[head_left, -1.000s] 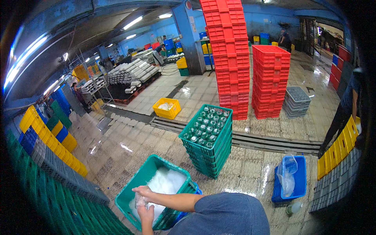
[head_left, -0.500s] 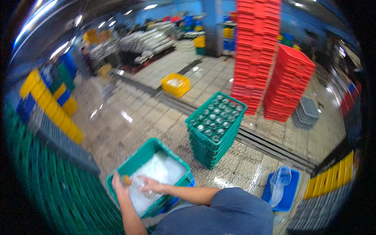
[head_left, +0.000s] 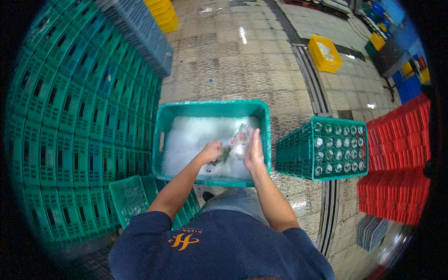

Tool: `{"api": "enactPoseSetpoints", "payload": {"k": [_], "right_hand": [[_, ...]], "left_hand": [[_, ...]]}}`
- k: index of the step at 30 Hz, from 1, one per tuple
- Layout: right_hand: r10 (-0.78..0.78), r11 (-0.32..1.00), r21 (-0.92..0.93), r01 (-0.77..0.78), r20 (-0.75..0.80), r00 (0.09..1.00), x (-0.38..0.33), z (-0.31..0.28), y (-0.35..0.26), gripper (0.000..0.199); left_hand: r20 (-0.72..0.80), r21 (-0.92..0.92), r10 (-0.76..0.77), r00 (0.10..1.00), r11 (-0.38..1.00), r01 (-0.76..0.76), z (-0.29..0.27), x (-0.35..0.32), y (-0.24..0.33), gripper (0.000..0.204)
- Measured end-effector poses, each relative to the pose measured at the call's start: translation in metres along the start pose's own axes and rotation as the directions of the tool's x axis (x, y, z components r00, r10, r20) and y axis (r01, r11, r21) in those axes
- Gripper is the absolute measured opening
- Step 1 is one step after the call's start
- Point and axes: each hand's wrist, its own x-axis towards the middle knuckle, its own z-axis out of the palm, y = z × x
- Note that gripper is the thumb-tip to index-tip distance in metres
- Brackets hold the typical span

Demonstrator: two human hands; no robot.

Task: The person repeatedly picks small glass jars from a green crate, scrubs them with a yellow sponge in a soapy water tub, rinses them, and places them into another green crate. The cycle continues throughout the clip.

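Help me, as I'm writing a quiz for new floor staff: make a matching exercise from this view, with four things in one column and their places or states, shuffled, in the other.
Things
1. Clear glass container
2. Green tub
3. Yellow crate
4. Red crates

Places and states
A. Stacked at the right side of the view
B. Beside the slatted floor strip
C. Held in the person's right hand
D. Holding white suds

Right pairs
1-C; 2-D; 3-B; 4-A
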Motion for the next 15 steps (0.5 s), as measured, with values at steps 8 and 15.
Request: {"api": "enactPoseSetpoints", "payload": {"k": [8,15], "right_hand": [[0.074,0.976,0.207,-0.075,0.015,0.997,0.064,0.029,0.071,0.051],[0.109,0.991,0.062,-0.117,0.116,0.987,0.070,0.086,0.103,0.063]], "left_hand": [[-0.687,0.289,0.469,0.555,0.877,-0.383,-0.044,-0.085,0.186,0.036],[-0.696,0.373,0.463,0.549,0.886,-0.274,-0.073,-0.090,0.142,0.046]]}}
